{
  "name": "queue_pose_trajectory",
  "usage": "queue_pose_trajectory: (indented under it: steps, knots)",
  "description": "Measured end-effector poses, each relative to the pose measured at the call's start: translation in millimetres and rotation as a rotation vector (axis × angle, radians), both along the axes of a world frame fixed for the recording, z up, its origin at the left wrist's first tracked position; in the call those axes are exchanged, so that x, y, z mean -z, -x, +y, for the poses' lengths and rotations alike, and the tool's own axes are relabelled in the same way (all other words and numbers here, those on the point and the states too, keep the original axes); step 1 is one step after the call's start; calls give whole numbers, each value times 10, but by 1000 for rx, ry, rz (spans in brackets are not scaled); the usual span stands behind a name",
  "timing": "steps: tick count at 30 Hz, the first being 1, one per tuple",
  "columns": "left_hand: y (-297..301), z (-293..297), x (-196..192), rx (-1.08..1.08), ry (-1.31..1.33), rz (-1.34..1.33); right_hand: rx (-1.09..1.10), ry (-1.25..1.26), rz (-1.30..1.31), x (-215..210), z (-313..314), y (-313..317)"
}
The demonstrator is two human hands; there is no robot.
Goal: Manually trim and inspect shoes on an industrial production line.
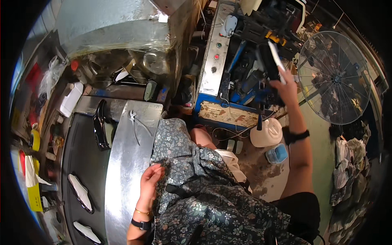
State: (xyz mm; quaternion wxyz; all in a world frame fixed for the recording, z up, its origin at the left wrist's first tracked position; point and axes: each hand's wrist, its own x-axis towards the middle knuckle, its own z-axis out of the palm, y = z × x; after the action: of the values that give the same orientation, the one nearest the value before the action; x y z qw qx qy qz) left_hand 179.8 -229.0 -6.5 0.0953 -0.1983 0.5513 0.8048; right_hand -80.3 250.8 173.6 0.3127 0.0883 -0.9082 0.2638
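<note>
My right hand [287, 86] reaches out to the far right and grips the near end of a shoe [279, 59] with a white strip along its edge. Dark machine parts stand beside and beyond the shoe, and its black side is hard to tell from them. My left hand [152, 178] rests against the flowered apron [192, 175] over my lap, its fingers loosely curled together with nothing visible in them. Left of it is a shiny metal plate [122, 175], on which a pair of pincers [136, 124] lies with handles spread.
Several black-and-white shoes, one of them a white-lined shoe [80, 192], lie on the dark conveyor belt [77, 159] at left. A round caged fan [337, 77] stands at right. Near the machine are a control panel [214, 61], a cream jug [266, 132] and a blue tub [277, 154].
</note>
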Motion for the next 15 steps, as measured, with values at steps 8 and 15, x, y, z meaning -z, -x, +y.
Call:
queue_pose_trajectory:
  steps: [8, 15]
  knots:
    - [-168, -40, 61, -189, -51, -48, 280, 20, -121, -118, 1112, 957]
    - [-74, 87, 13, -192, -60, -51, 299, -145, -435, -259, 878, 986]
